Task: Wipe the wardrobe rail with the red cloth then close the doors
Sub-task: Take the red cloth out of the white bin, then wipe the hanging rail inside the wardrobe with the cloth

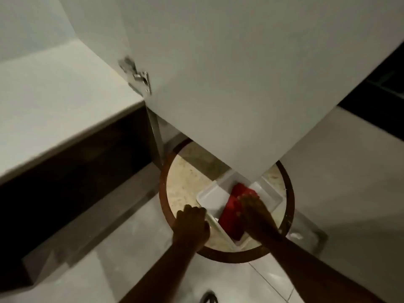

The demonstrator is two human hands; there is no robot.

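Observation:
A red cloth (231, 217) lies in a white tray (213, 193) on a round stone-topped stool (185, 182). My right hand (255, 213) rests on top of the cloth, fingers spread over it. At the tray's near left edge my left hand (192, 223) presses on the rim with curled fingers. A white wardrobe door (240, 73) stands open above the stool and hides the tray's far corner. Its metal hinge (136, 76) shows at the left. The wardrobe rail is out of sight.
The white wardrobe floor panel (54, 101) lies at the left over a dark plinth (72, 167). Pale floor tiles (345, 176) surround the stool. A dark area (384, 88) sits at the far right.

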